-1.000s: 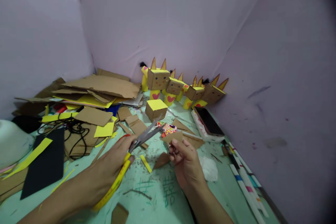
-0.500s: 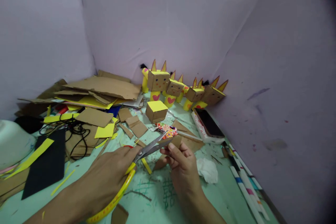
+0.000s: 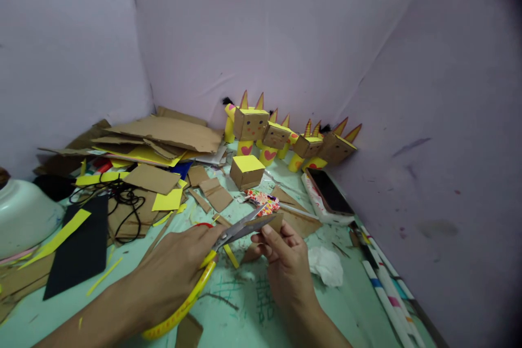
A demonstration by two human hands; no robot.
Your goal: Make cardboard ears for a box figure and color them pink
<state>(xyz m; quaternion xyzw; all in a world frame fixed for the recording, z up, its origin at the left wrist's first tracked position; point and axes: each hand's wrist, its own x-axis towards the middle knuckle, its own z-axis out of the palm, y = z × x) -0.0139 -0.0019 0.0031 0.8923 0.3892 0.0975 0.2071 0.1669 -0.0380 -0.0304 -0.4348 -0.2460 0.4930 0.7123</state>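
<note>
My left hand (image 3: 175, 269) is closed round yellow-handled scissors (image 3: 234, 232), whose metal blades point away to the right, slightly apart. Between the thumb and fingers of my right hand (image 3: 287, 263) is a small brown cardboard piece (image 3: 277, 222). The blades lie against this piece, close to my right thumb; whether they are cutting into it I cannot tell. Just beyond the blade tips lies a colourful patterned wrapper (image 3: 261, 200). A cardboard cube (image 3: 247, 178) with a yellow top stands farther back.
Several cardboard animal figures (image 3: 250, 125) with yellow horns line the back wall. Cardboard sheets (image 3: 163, 133), black cord (image 3: 126, 196) and black card (image 3: 79, 250) spread over the left. At right are a phone (image 3: 329, 190) on a box, crumpled tissue (image 3: 326, 266) and marker pens (image 3: 387, 299).
The view has turned a little, so the scene sits slightly farther right. Both hands keep their hold, and the scissor blades reach marginally farther along the cardboard piece.
</note>
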